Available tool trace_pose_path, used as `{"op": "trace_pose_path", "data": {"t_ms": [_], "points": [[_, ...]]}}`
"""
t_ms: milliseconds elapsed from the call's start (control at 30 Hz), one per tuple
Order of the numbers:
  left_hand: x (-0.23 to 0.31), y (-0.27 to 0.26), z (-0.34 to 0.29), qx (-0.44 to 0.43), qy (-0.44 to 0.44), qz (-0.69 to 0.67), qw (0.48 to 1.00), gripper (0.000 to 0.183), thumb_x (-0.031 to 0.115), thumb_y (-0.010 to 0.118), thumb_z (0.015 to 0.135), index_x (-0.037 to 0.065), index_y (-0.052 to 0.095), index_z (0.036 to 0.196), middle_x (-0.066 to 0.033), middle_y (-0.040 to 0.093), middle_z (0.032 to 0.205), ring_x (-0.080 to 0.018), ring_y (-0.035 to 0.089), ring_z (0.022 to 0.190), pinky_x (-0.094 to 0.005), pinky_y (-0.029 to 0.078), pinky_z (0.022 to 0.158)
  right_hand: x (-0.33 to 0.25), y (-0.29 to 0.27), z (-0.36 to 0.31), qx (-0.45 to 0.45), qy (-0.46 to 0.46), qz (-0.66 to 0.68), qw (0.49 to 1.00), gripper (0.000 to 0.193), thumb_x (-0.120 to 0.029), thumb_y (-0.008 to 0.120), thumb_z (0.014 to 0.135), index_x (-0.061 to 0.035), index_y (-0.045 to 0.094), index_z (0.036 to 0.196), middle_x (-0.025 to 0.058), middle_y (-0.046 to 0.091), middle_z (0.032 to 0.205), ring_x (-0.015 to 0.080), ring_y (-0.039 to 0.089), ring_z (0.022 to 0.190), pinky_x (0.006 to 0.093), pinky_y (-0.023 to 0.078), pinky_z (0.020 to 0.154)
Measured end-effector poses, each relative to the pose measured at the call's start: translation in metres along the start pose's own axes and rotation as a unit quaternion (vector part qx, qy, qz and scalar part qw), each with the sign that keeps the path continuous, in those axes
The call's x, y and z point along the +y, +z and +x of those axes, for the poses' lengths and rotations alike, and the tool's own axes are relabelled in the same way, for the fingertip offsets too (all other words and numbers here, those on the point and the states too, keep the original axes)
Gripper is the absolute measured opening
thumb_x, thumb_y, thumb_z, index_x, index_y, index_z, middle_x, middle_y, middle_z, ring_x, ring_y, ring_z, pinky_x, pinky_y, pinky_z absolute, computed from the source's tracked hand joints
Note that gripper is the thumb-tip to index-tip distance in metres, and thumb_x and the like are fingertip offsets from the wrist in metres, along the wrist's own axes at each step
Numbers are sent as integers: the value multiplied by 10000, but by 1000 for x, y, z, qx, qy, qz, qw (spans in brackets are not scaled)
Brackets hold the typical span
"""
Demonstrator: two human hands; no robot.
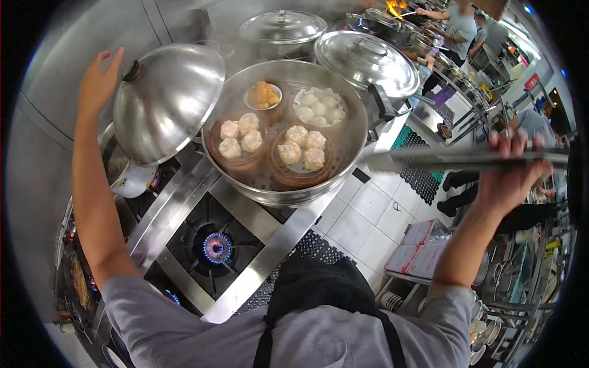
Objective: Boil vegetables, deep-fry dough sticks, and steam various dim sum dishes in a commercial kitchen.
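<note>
A wide metal steamer pot (284, 197) stands uncovered on the stove. In it sit two round steamer baskets of pale dumplings (240, 135), a white bowl with orange-yellow pieces (265, 95) and a paper-lined basket of white round balls (319, 108). Against the pot's left side leans a domed metal lid (175, 98), tilted, its black knob facing left. Beside that knob is my left hand (101, 80), open, with fingers apart; contact with the knob is unclear. My right hand (512, 178) is closed around long metal tongs (435, 158), smeared by motion, right of the pot.
A lit burner (216, 248) burns in front of the pot. Lidded pots (282, 27) stand behind it, and another metal lid (366, 64) lies at back right. A white pot (135, 180) is under the domed lid. Co-workers (460, 30) and a far flame are at upper right.
</note>
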State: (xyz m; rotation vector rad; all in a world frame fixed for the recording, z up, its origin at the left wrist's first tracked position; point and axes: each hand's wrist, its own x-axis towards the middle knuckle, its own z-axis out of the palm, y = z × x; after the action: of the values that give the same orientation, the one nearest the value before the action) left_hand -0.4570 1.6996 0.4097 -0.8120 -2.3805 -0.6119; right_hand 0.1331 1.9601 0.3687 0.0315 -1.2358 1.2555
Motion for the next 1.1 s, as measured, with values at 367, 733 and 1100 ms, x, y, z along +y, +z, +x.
{"op": "trace_pose_path", "data": {"t_ms": [367,733,1100], "points": [[79,-91,-208,5,71,-201,977,234,173,647,923,18,653,1097,55,454,748,-52,413,710,-197,338,650,114,80,44,-106,120,-20,987,434,-442,404,1027,-13,458,1065,95,525,695,223,581,560,405,538,533],[103,-24,-279,-125,44,-400,907,195,74,730,811,28,660,987,-21,565,766,-95,521,670,-233,426,612,167,100,-5,19,236,-164,957,574,-485,575,945,-92,436,551,33,393,439,157,396,334,325,341,344],[245,0,-278,-118,366,-356,851,537,350,747,748,244,641,1263,-137,452,1285,-343,405,1178,-479,294,1008,-26,57,-16,-6,63,-172,983,547,-452,486,997,-96,363,601,17,312,443,127,301,334,297,316,354]]}}
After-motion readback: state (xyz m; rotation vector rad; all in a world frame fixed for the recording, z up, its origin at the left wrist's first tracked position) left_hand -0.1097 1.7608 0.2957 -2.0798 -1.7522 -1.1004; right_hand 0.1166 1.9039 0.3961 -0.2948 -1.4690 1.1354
